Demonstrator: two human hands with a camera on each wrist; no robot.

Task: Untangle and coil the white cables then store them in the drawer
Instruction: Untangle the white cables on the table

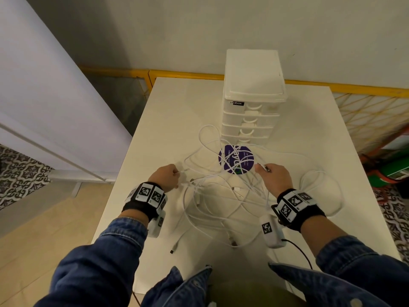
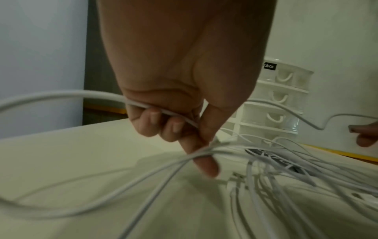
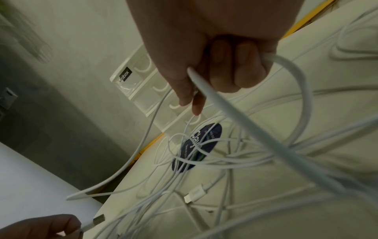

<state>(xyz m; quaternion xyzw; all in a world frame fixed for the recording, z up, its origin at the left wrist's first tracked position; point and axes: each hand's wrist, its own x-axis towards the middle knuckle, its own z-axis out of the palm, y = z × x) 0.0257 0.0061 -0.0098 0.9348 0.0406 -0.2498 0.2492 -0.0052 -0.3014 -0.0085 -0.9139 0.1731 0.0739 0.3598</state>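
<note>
So here's my view from the head cam: the white cables [image 1: 223, 196] are a loose tangled heap on the white table [image 1: 168, 120], spread from the middle out to about 3 o'clock, where one big loop lies off by itself. Some strands cross over a round purple sticker [image 1: 235, 159] just past the pile at 12 o'clock. Right behind that sticker stands the white drawer unit [image 1: 252, 100]; from what I can see, its drawers are all pushed in.

My left hand [image 1: 167, 177] sits at roughly 9 o'clock of the heap. On the left wrist cam the fingers [image 2: 155, 122] are curled around one strand that runs through the fist, and a bunch of other strands drape over the outstretched finger below.

My right hand [image 1: 273, 177] is at about 2 o'clock of the heap, near the edge of the sticker. On the right wrist cam it's gripping a cable too, fingers curled, with the cable arcing out of the fist in a loop, and a connector end pinched at the fingertips in the head view.

A loose plug [image 3: 195, 194] lies on the table in the middle of the mess.
</note>
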